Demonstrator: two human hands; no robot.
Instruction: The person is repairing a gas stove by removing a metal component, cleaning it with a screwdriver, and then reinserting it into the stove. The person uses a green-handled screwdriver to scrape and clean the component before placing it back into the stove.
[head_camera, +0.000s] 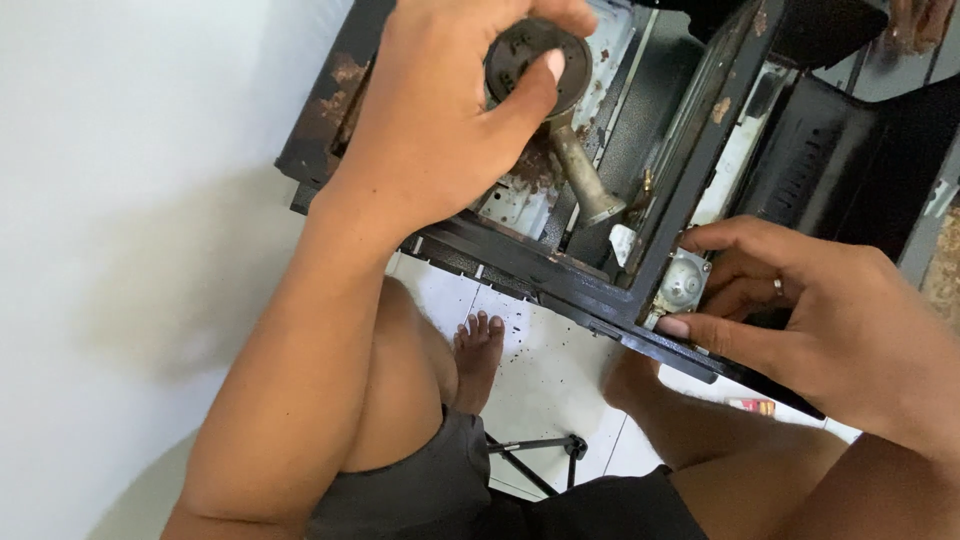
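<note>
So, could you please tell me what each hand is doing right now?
Left hand: closed on the round burner head.
Right hand: fingers gripping the silver valve.

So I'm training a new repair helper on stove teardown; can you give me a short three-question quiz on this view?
1. True or false: the left hand grips the round burner.
2. What does the right hand touch? A) the silver valve at the stove frame edge B) a screwdriver C) the foot
3. Fill in: the burner's metal ___ runs down toward the frame.

Key: 1 true; 2 A; 3 tube.
</note>
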